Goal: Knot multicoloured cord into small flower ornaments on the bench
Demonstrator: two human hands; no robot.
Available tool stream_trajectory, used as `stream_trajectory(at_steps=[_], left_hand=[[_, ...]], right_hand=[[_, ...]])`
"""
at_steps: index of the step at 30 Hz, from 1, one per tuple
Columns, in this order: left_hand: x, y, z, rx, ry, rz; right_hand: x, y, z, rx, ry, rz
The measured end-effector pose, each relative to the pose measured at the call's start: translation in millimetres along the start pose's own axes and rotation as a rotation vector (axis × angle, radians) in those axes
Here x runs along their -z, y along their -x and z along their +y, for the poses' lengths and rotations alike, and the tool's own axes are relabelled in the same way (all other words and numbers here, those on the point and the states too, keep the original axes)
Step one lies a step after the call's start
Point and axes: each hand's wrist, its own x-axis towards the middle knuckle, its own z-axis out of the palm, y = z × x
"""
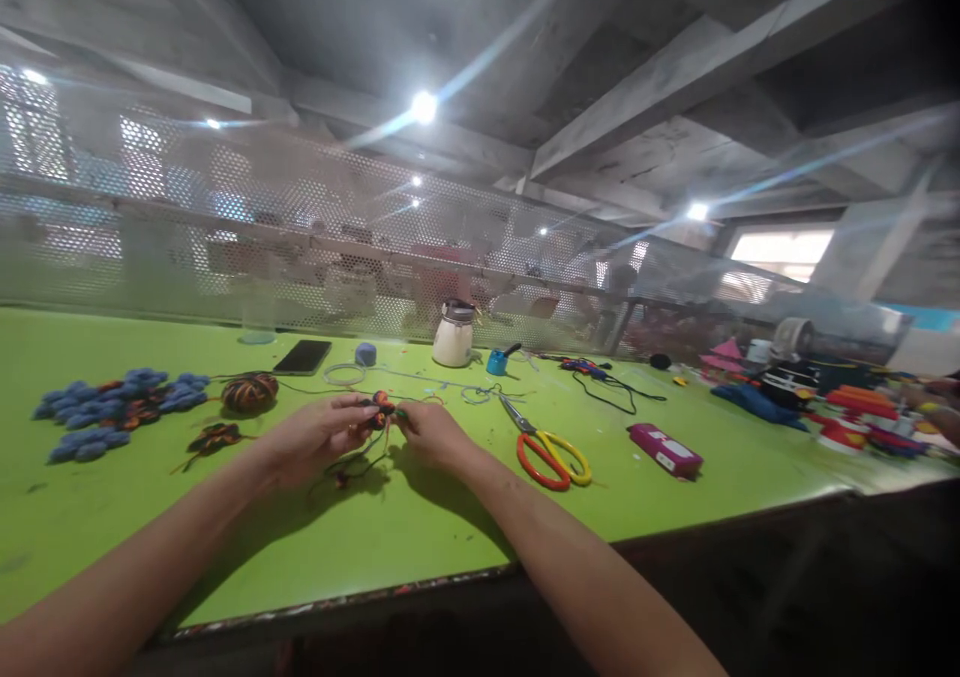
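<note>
Between my hands is a small crocheted flower [382,413] in orange and black yarn, with loose yarn tails hanging below it. My left hand [319,437] pinches its left side. The fingers of my right hand [431,432] are closed at its right edge, on the yarn there; their tips are partly hidden. A similar dark multicoloured crocheted flower [215,439] lies left of my left hand. Behind that sits a ball of variegated yarn [250,393]. Several blue crocheted flowers [90,407] are heaped at the far left, with orange and black ones among them.
Scissors [551,452] with red and yellow handles lie right of my right hand. Farther right is a maroon box [665,450]. Toward the back are a phone [303,357], a whitish jar [454,337] and a small blue container [497,361]. A perforated screen [360,257] stands behind the green table [300,567].
</note>
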Motion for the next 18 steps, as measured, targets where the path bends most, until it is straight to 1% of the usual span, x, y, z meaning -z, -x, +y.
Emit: stream_trajectory(at_steps=[3, 5, 7, 10, 12, 14, 16, 18], left_hand=[[-0.8, 0.5, 0.2, -0.023, -0.026, 0.044], [-0.6, 0.1, 0.4, -0.053, -0.041, 0.058], [0.1, -0.1, 1.3, -0.074, -0.036, 0.051], [1.5, 0.9, 3.2, -0.066, -0.019, 0.01], [2.4, 1.7, 4.1, -0.058, -0.009, -0.018], [2.7, 1.9, 4.4, -0.062, 0.007, -0.028], [1.9, 1.4, 4.6, -0.085, 0.022, 0.005], [-0.4, 0.9, 5.2, -0.12, 0.033, 0.077]], right_hand=[[3.0, 0.5, -0.1, -0.005, 0.073, 0.023], [3.5, 0.3, 0.3, -0.013, 0.079, 0.022], [2.8, -0.8, 1.0, -0.012, 0.083, 0.018], [1.5, -2.9, 1.8, 0.02, 0.035, 0.014], [1.6, -3.4, 1.4, 0.038, -0.064, 0.015], [2.7, -2.5, 0.1, 0.017, -0.242, -0.032], [4.4, -0.3, -1.7, -0.016, -0.477, -0.163], [5.9, 2.2, -3.1, -0.032, -0.695, -0.32]])
